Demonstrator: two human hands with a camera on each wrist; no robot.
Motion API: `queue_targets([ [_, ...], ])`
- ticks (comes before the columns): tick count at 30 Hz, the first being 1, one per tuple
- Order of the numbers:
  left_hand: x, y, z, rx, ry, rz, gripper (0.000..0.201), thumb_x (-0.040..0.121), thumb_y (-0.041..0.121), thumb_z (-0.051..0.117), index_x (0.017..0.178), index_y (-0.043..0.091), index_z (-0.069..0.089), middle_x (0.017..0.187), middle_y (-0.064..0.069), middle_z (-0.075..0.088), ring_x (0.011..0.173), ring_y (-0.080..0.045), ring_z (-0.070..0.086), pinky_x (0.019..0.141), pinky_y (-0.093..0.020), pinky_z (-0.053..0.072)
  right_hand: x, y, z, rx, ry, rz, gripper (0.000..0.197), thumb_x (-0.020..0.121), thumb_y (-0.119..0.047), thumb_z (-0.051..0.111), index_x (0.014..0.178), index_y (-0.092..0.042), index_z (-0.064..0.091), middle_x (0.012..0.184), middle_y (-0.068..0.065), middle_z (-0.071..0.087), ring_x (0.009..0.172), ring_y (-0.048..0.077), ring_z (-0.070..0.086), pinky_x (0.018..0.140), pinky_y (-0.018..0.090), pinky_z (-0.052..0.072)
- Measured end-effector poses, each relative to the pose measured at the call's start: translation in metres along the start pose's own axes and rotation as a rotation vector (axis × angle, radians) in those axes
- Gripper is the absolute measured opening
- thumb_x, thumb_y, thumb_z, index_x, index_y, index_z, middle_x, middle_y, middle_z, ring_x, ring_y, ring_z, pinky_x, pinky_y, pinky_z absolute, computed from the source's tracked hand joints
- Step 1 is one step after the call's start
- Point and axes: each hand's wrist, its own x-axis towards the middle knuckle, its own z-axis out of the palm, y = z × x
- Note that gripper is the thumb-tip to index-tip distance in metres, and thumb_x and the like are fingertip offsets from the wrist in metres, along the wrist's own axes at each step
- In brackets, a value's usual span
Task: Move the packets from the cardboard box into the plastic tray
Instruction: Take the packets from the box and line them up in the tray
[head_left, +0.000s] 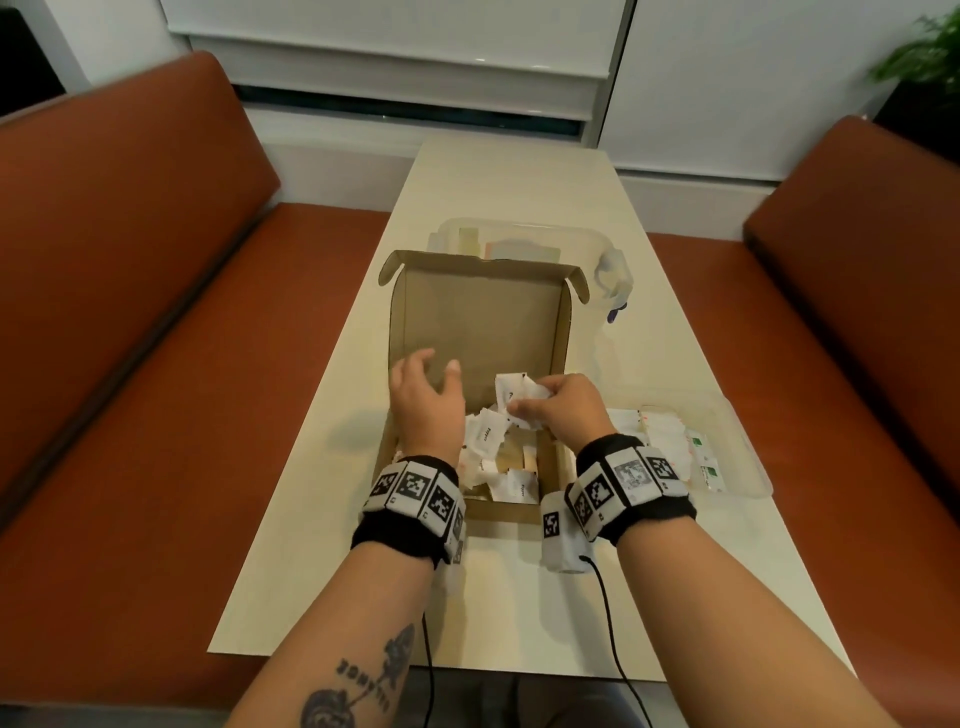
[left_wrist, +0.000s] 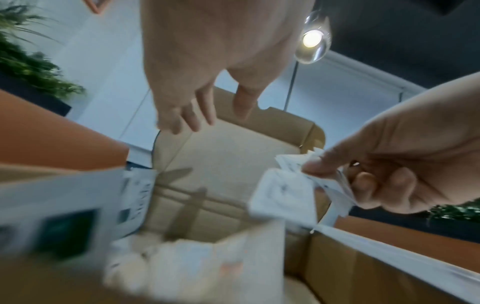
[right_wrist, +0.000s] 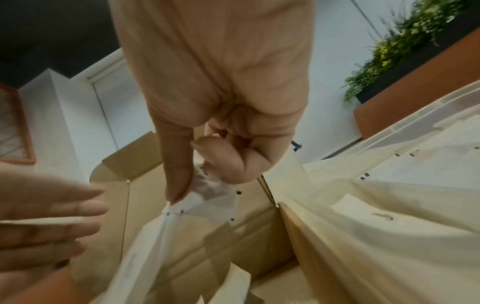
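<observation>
I use the open cardboard box (head_left: 475, 332) as my reference. My right hand (head_left: 563, 410) is above the right side of the box, with thumb and fingers closed on a small bunch of white packets (head_left: 511, 397); the right wrist view shows the thin paper crumpled between the fingertips (right_wrist: 179, 185). My left hand (head_left: 426, 400) is above the left side of the box, fingers spread and relaxed, holding nothing. More white packets (head_left: 485, 441), some printed "Pepper", lie loose in the near part of the box. To the right of the box stands the clear plastic tray (head_left: 748, 467), and it already contains several packets. Behind the box there is a clear plastic container (head_left: 613, 260) with a latch, which I think is not the target.

I judge that the step now is to carry the pinched bunch over the right wall of the box and into the tray. To do it well, I would lift the bunch high enough that the hanging packets pass the cardboard wall, because they are light and can catch or slip from a loose pinch. I would open the fingers only when the hand is low over the tray, so that nothing flutters onto the table (head_left: 519, 597). The left hand could meanwhile collect the next packets, or steady the box if it slides.
</observation>
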Motion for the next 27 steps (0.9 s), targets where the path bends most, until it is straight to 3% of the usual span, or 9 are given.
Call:
queue_targets([
  [3, 0.000, 0.008, 0.005, -0.189, -0.183, -0.055, 0.035, 0.092, 0.042, 0.054, 0.118, 0.018, 0.058, 0.127, -0.001, 0.053, 0.112, -0.014, 0.052, 0.093, -0.026, 0.038, -0.005, -0.007, -0.005, 0.046, -0.031, -0.033, 0.018, 0.076, -0.020, 0.077, 0.084, -0.006, 0.068, 0.061, -0.001, 0.057, 0.051, 0.010, 0.050, 0.045, 0.018, 0.040],
  [6, -0.001, 0.008, 0.010, -0.414, -0.541, -0.234, 0.046, 0.090, 0.055, 0.050, 0.123, 0.024, 0.057, 0.126, -0.002, 0.059, 0.116, -0.020, 0.055, 0.103, -0.044, 0.042, -0.008, -0.008, -0.004, 0.103, -0.068, -0.049, 0.013, 0.077, -0.020, 0.076, 0.074, -0.013, 0.066, 0.057, -0.001, 0.056, 0.046, 0.010, 0.048, 0.043, 0.018, 0.040],
  [8, -0.004, 0.003, 0.013, -0.469, -0.635, -0.272, 0.041, 0.089, 0.053, 0.053, 0.122, 0.029, 0.058, 0.125, -0.004, 0.061, 0.115, -0.025, 0.058, 0.101, -0.048, 0.044, -0.008, -0.006, -0.003, 0.136, -0.059, -0.049, 0.012, 0.078, -0.020, 0.075, 0.073, -0.016, 0.065, 0.059, -0.001, 0.058, 0.048, 0.010, 0.050, 0.044, 0.018, 0.042],
  [11, -0.005, -0.005, 0.018, -0.546, -0.614, -0.327, 0.022, 0.094, 0.029, 0.056, 0.115, 0.028, 0.060, 0.115, -0.012, 0.065, 0.096, -0.026, 0.066, 0.081, -0.041, 0.054, -0.008, -0.003, -0.001, 0.165, -0.044, -0.037, 0.014, 0.079, -0.021, 0.075, 0.076, -0.014, 0.064, 0.061, 0.001, 0.059, 0.046, 0.009, 0.053, 0.044, 0.017, 0.044],
  [15, -0.006, -0.014, 0.027, -0.533, -0.532, -0.435, 0.027, 0.097, 0.017, 0.050, 0.124, 0.014, 0.055, 0.108, -0.015, 0.067, 0.091, -0.029, 0.067, 0.084, -0.048, 0.053, -0.007, -0.001, 0.005, 0.196, -0.018, -0.030, 0.017, 0.081, -0.021, 0.073, 0.081, -0.010, 0.059, 0.072, 0.006, 0.065, 0.054, 0.010, 0.061, 0.045, 0.016, 0.048],
  [18, -0.004, -0.021, 0.032, -0.535, -0.468, -0.489, 0.027, 0.099, 0.010, 0.046, 0.124, 0.009, 0.054, 0.113, -0.017, 0.065, 0.091, -0.027, 0.066, 0.075, -0.039, 0.055, -0.006, -0.001, 0.010, 0.222, -0.060, -0.012, 0.014, 0.085, -0.018, 0.068, 0.086, -0.009, 0.057, 0.084, 0.012, 0.068, 0.064, 0.016, 0.067, 0.051, 0.018, 0.053],
  [23, 0.002, -0.028, 0.032, -0.633, -0.415, -0.673, 0.018, 0.099, 0.005, 0.042, 0.114, 0.007, 0.052, 0.096, -0.015, 0.064, 0.080, -0.024, 0.064, 0.064, -0.034, 0.054, -0.005, -0.001, 0.010, 0.249, -0.006, -0.025, 0.014, 0.089, -0.011, 0.063, 0.095, 0.002, 0.060, 0.074, 0.008, 0.066, 0.046, 0.002, 0.061, 0.044, 0.012, 0.048],
  [25, 0.004, -0.033, 0.033, -0.586, -0.409, -0.700, 0.023, 0.099, 0.005, 0.042, 0.120, 0.002, 0.052, 0.105, -0.017, 0.064, 0.087, -0.027, 0.065, 0.070, -0.036, 0.053, -0.004, -0.003, 0.008, 0.247, 0.070, -0.049, 0.008, 0.089, -0.010, 0.062, 0.093, -0.004, 0.061, 0.067, 0.005, 0.061, 0.043, 0.002, 0.056, 0.044, 0.013, 0.046],
  [27, 0.005, -0.037, 0.034, -0.553, -0.382, -0.725, 0.034, 0.098, 0.004, 0.043, 0.131, -0.001, 0.048, 0.122, -0.020, 0.059, 0.108, -0.032, 0.060, 0.073, -0.034, 0.050, -0.002, -0.006, 0.004, 0.236, 0.130, -0.084, 0.008, 0.089, -0.013, 0.061, 0.091, -0.005, 0.062, 0.065, 0.006, 0.059, 0.048, 0.009, 0.054, 0.048, 0.018, 0.048],
])
